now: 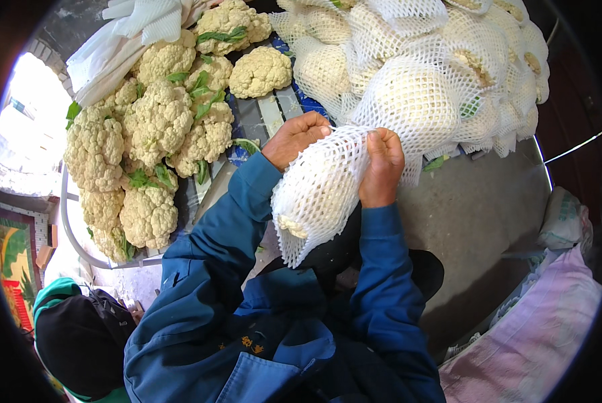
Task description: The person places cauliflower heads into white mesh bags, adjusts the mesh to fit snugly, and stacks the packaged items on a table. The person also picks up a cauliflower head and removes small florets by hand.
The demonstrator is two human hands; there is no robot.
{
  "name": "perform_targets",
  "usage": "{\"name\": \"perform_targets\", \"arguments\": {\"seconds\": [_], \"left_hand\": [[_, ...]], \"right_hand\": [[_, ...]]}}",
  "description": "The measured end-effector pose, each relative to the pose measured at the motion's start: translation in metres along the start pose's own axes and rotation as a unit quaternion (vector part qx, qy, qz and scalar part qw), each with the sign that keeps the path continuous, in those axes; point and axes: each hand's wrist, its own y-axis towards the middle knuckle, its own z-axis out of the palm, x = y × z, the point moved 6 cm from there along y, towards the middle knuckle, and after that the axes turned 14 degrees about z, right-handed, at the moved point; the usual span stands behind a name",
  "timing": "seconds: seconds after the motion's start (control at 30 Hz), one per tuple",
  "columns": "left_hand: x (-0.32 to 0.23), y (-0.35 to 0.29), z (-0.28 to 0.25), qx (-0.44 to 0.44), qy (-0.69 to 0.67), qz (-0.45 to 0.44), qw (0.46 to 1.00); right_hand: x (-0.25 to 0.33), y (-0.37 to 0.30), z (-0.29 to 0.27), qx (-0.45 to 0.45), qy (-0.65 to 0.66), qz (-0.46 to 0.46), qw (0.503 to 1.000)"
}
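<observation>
Bearing blurred yellow lettering, a blue jacket covers outstretched arms; left hand and right hand pinch a white foam net

Over on the person's left, bare cauliflowers lie heaped on the table with loose nets behind them, netted cauliflowers pile ahead to the right, and a sleeved cauliflower sits between the hands.
</observation>
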Motion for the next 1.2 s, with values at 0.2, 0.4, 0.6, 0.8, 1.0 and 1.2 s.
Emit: {"name": "perform_targets", "arguments": {"seconds": [0.2, 0.4, 0.6, 0.8, 1.0, 1.2], "left_hand": [[0.004, -0.005, -0.005, -0.035, -0.019, -0.014, 0.999], [0.011, -0.006, -0.028, -0.073, -0.078, -0.027, 0.994], [-0.027, -0.05, -0.066, -0.178, 0.05, 0.036, 0.982], [-0.056, -0.143, -0.05, -0.13, 0.183, 0.046, 0.973], [-0.024, -0.123, -0.061, -0.208, 0.105, 0.002, 0.973], [0.003, -0.093, -0.116, -0.15, 0.249, -0.033, 0.956]], "right_hand": [[0.002, 0.0, 0.007, -0.011, -0.13, -0.042, 0.991], [0.001, 0.005, 0.024, 0.009, -0.211, -0.025, 0.977], [-0.02, 0.03, 0.043, 0.054, -0.26, 0.049, 0.963], [-0.04, 0.051, 0.077, 0.039, -0.384, 0.017, 0.922], [-0.055, 0.063, 0.09, 0.025, -0.409, -0.031, 0.912], [-0.025, 0.007, 0.068, -0.001, -0.433, -0.228, 0.872]]}}
